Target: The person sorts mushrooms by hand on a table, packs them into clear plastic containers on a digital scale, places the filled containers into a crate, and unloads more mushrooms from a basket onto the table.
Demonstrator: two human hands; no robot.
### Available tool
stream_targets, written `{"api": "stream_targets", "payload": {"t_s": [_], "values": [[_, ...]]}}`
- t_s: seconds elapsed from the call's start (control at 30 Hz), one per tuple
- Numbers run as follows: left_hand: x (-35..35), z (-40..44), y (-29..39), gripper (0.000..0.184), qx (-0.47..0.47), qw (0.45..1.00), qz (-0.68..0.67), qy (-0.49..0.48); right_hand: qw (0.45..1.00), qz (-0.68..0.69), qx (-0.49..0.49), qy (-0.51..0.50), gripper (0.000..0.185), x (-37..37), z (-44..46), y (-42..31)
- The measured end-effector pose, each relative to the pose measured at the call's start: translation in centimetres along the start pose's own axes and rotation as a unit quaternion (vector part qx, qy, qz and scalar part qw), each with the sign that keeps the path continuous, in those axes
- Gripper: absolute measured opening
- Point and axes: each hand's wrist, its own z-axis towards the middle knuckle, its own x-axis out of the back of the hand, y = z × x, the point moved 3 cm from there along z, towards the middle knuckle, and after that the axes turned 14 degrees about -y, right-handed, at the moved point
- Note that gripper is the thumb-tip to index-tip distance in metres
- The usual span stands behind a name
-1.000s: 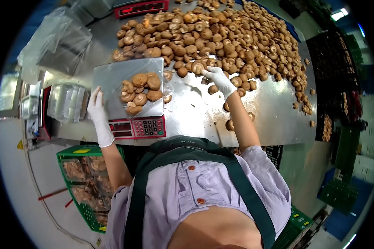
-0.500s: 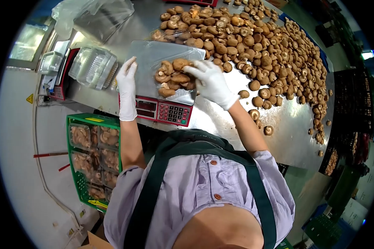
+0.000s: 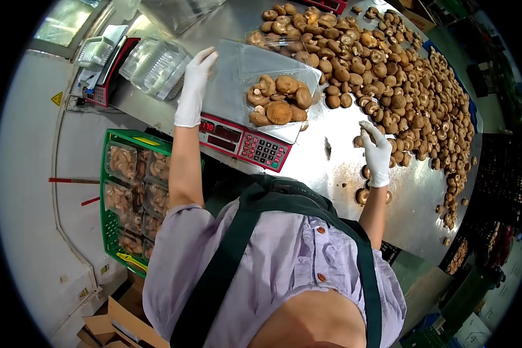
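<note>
My left hand [image 3: 196, 87], white-gloved, is raised at the left edge of the scale [image 3: 223, 87], fingers extended and nothing in them. A clear plastic tray [image 3: 307, 78] with several brown mushrooms [image 3: 279, 112] stands on the scale's plate. The scale's red display [image 3: 207, 126] is lit. My right hand [image 3: 377, 156], also gloved, is over the metal table [image 3: 325, 174] right of the scale. Its thumb and fingers are apart, close to a loose mushroom [image 3: 358, 141], with nothing visible between them.
A large mushroom heap [image 3: 400, 98] covers the table's back and right. Stacked empty trays [image 3: 156, 66] and a second scale [image 3: 98, 93] stand at the left. Below is a green crate [image 3: 113, 232] of filled trays. A cardboard box [image 3: 122, 319] lies lower left.
My right hand first moved from the heap to the tray, then away to the right. A large mushroom now lies at the tray's front. The view has shifted.
</note>
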Motion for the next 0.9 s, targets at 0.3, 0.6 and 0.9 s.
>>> {"api": "stream_targets", "payload": {"t_s": [0.3,0.6,0.9], "values": [[-4.7,2.8,-0.5,0.057,0.054,0.984,-0.12,-0.118,0.994,-0.048,0.099,-0.021,0.024,-2.5,1.3,-1.3],[-2.5,-6.5,1.8,0.052,-0.134,0.96,0.061,-0.238,0.988,0.095,0.101,-0.073,0.039,-4.6,2.6,-2.8],[-6.1,-13.0,-3.5,0.036,0.105,0.972,-0.047,-0.203,0.956,0.181,-0.051,-0.227,0.02,-7.5,3.9,-2.4]]}}
